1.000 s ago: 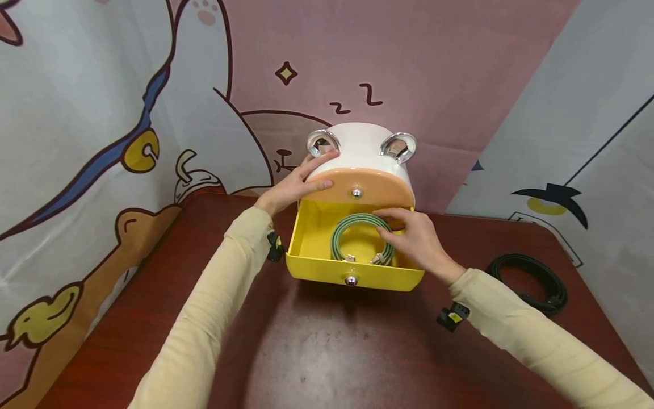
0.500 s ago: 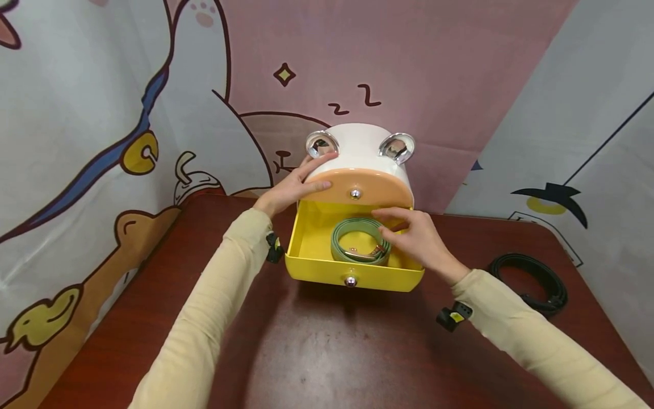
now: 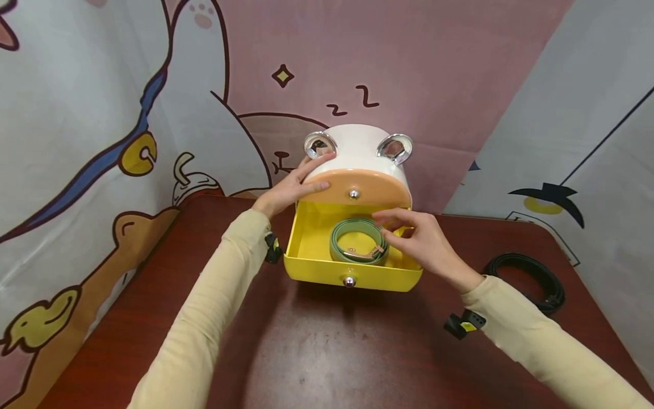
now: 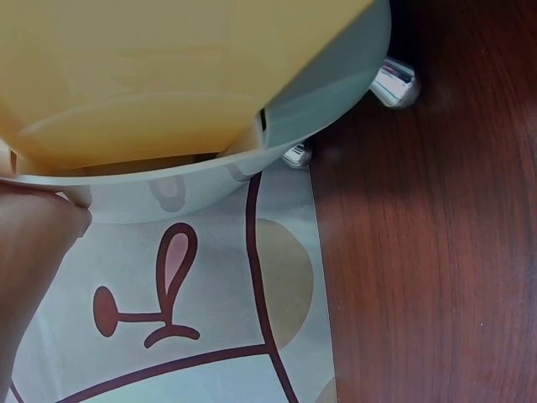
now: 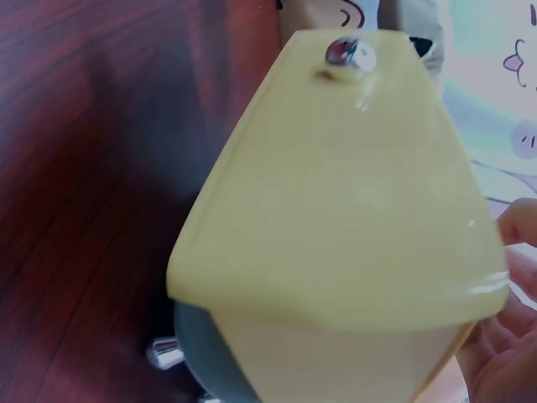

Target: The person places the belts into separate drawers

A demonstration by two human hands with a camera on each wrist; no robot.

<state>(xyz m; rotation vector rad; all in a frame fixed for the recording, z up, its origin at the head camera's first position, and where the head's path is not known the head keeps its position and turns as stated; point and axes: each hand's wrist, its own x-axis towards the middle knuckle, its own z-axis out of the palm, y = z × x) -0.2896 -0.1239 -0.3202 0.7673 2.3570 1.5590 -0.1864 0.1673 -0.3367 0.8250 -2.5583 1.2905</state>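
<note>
A coiled green belt (image 3: pixel 359 243) with a metal buckle lies in the pulled-out yellow drawer (image 3: pixel 352 275) of a small cabinet (image 3: pixel 357 142). The cabinet has a white body, an orange upper drawer front (image 3: pixel 378 184) and two silver ear-like rings. My left hand (image 3: pixel 292 188) rests on the cabinet's upper left side, thumb along the orange front and fingers over the white top. My right hand (image 3: pixel 416 234) hovers over the drawer's right side, thumb and fingers apart by the belt's right edge. Contact there cannot be told. In the right wrist view the drawer (image 5: pixel 344 193) hides most of that hand.
A coiled black belt (image 3: pixel 554 292) lies on the dark red table (image 3: pixel 327 352) at the right, near the right forearm. Behind the cabinet stands a cartoon-printed backdrop (image 3: pixel 419 68). Silver feet (image 4: pixel 394 82) show under the cabinet in the left wrist view.
The green belt has dropped from a raised, tilted pose to lying flat in the drawer. My right hand has loosened from it and shifted slightly right. My left hand stays on the cabinet.
</note>
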